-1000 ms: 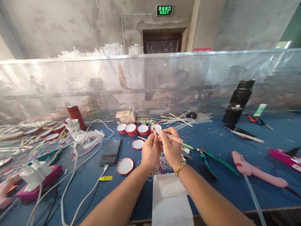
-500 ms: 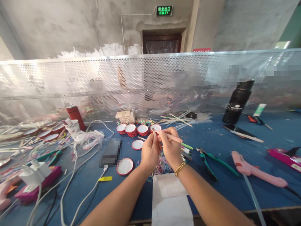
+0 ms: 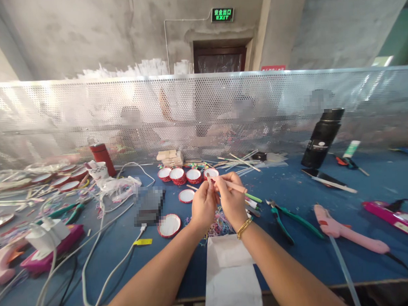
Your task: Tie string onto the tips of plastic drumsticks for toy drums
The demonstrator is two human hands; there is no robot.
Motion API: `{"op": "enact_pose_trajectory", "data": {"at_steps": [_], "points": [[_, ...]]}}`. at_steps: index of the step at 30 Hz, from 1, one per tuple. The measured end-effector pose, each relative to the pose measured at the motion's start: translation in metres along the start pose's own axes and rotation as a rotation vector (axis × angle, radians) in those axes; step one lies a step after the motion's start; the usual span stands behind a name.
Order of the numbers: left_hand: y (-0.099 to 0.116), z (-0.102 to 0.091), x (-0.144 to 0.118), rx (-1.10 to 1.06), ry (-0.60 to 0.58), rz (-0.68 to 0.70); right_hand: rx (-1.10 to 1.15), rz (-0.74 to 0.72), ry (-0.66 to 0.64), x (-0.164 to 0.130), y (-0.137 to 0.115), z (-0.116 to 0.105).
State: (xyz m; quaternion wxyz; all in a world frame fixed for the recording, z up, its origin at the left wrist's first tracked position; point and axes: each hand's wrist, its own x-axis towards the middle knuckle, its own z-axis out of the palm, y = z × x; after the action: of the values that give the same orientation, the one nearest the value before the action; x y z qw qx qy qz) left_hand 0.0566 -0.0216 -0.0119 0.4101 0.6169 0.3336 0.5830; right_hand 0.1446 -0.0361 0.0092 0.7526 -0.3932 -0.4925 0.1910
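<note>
in the head view, just below centre, the left hand [image 3: 204, 205] pinches one small brown-tipped piece [image 3: 208, 176]; the right hand [image 3: 231, 199] grasps one pale flat stick [image 3: 236, 186]. four red-rimmed tins [image 3: 193, 175] line up beyond, two lids [image 3: 169, 226] lie left, one pink glue gun [image 3: 356, 238] lower right.

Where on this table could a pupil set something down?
The blue table shows bare between the green-handled pliers and black bottle, and between those pliers, the right forearm and pink glue gun. It is crowded around the hands, with red-rimmed lids, sticks and tangled threads, and at far left, with cables and a magenta power strip.
</note>
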Motion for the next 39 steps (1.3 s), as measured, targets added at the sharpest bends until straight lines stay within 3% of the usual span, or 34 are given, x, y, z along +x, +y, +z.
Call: {"op": "enact_pose_trajectory", "data": {"at_steps": [39], "points": [[0.0008,0.0012,0.0000,-0.027,-0.016,-0.027,-0.008,-0.009,-0.012,0.0006,-0.0001,-0.0013]]}}
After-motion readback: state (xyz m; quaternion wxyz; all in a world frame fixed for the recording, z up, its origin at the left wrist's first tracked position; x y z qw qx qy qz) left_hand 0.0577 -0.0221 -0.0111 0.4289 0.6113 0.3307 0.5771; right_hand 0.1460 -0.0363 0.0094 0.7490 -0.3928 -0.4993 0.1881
